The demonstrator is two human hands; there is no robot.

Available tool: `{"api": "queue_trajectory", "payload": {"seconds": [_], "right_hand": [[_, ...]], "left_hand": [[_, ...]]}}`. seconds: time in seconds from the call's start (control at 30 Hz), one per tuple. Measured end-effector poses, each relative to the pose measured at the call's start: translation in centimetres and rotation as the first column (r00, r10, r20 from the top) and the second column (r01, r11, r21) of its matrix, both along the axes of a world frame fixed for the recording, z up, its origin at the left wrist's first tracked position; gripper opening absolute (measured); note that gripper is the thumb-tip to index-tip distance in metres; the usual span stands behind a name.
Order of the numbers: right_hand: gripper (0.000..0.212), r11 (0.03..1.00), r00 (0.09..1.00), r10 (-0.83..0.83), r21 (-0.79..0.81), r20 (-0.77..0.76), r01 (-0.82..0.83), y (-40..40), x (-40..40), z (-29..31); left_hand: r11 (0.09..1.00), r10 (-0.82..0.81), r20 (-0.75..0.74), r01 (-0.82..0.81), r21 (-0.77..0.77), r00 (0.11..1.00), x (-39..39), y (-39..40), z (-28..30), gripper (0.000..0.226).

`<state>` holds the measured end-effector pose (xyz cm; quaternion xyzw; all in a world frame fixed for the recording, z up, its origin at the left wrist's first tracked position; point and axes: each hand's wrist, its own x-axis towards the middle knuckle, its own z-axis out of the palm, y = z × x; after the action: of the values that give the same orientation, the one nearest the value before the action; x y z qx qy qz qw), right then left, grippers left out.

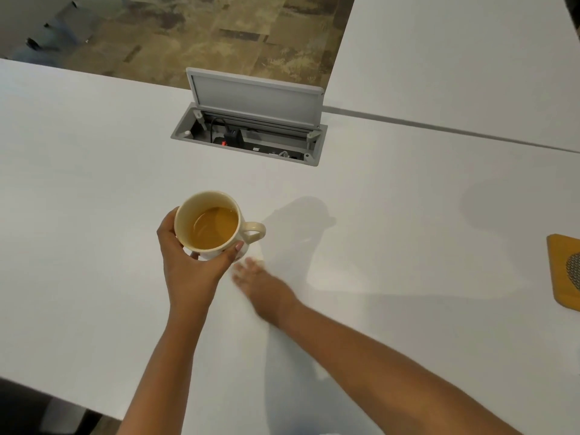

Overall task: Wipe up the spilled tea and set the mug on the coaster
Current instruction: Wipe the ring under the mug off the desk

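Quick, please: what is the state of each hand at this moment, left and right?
Left hand: closed around the cream mug of tea, holding it.
Right hand: blurred, low over the white table beside the mug; open or holding something cannot be told.

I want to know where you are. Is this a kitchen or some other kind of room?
Probably an office or meeting room, not a kitchen. The big white table has a flip-up cable box with plugs built into it, a second table joins it, and the floor is patterned carpet.
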<state>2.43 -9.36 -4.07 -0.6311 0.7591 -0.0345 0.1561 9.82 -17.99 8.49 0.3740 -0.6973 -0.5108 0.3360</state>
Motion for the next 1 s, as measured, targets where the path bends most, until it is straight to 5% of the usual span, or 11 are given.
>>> {"api": "queue_trajectory", "payload": {"seconds": [0.2,0.3,0.43,0.53,0.7,0.83,1.0], "right_hand": [[0.058,0.886,0.887,-0.461,0.032,-0.022,0.462,6.7,-7.5,-0.1],[0.064,0.842,0.837,-0.536,0.005,-0.113,0.54,10.0,-5.7,-0.1],[0.07,0.951,0.914,-0.31,-0.063,-0.262,0.304,10.5,1.1,0.2],[0.056,0.985,0.984,-0.108,0.12,-0.144,0.126,7.8,4.8,1.7],[0.047,0.993,0.993,0.107,0.051,-0.053,-0.104,3.9,0.7,0.8],[0.044,0.961,0.949,-0.273,0.088,0.161,0.261,4.9,-4.6,2.2],[0.062,0.804,0.799,-0.595,0.059,0.088,0.592,12.4,-10.5,1.7]], "left_hand": [[1.0,0.005,-0.024,-0.005,-0.013,1.0,0.5,-0.2,0.4,0.083],[1.0,-0.002,-0.027,0.002,-0.006,1.0,0.6,0.0,0.2,0.083],[0.999,-0.012,-0.03,0.013,0.032,0.999,0.0,0.8,0.0,0.083],[0.998,-0.047,-0.004,0.047,0.032,0.999,-0.7,2.0,-0.1,0.086],[0.996,-0.09,0.032,0.09,0.008,0.995,-1.5,4.0,-0.3,0.092],[0.993,-0.114,0.032,0.113,0.014,0.993,-1.4,4.6,-0.4,0.088],[0.992,-0.11,0.01,0.109,0.068,0.994,-1.4,4.2,-0.8,0.082]]}}
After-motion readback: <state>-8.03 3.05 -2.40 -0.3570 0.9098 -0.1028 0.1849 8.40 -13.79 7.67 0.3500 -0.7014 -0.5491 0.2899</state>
